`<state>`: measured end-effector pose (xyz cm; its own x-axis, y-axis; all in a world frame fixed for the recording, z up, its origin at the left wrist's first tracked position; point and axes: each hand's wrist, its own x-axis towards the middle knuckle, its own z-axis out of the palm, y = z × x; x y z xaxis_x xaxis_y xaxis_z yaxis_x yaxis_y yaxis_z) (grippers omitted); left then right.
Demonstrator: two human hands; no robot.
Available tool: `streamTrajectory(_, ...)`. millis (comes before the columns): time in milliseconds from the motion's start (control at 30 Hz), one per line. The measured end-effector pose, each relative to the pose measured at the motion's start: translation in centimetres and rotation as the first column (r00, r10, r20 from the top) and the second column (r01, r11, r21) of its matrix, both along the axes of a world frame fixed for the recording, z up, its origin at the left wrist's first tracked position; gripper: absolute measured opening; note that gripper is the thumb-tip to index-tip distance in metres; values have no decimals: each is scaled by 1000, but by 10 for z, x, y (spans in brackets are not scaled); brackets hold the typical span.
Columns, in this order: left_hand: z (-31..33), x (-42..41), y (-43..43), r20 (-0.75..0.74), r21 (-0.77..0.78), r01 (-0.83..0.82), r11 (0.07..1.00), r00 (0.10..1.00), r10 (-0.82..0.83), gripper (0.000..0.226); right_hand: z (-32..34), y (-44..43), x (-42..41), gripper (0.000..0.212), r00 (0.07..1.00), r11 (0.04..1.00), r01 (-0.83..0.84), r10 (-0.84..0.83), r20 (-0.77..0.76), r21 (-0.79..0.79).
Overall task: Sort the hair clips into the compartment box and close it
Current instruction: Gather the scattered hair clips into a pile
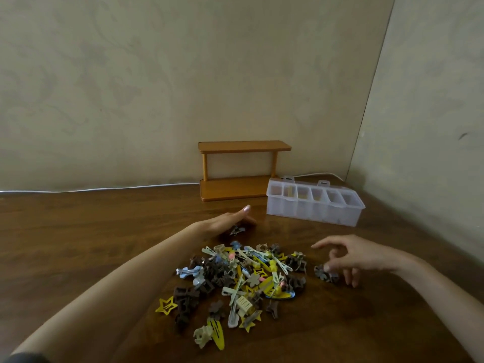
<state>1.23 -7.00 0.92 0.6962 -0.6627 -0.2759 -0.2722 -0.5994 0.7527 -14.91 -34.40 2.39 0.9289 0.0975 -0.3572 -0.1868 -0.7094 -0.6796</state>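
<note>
A heap of several hair clips (235,279), brown, yellow, cream and blue, lies on the brown wooden table (91,231) in front of me. The clear compartment box (314,205) stands behind it to the right, and a few clips show through its walls. My left hand (225,221) lies flat beyond the heap, its fingers over a small dark clip (237,230). Right of the heap, my right hand (348,258) pinches a brown flower clip (323,272) that rests on the table.
A small two-tier wooden shelf (241,169) stands against the wall behind the box. A white cable (104,189) runs along the table's back edge. Walls close in at the back and at the right.
</note>
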Motion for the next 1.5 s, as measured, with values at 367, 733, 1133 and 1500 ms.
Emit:
streamTrajectory(367,10,-54,47,73,-120,67,991,996,-58,81,-7,57,24,70,998,999,-43,44,36,-18)
streamTrajectory(733,34,-63,136,198,737,-33,675,965,-169,108,5,52,19,82,997,1000,-23,22,-70,-21)
streamTrajectory(1133,12,-78,109,248,216,60,974,962,-115,82,-1,99,29,67,984,987,-116,98,149,114)
streamTrajectory(1500,0,-134,124,350,545,-1,839,909,-226,143,-2,70,15,119,954,860,-273,300,-6,-432)
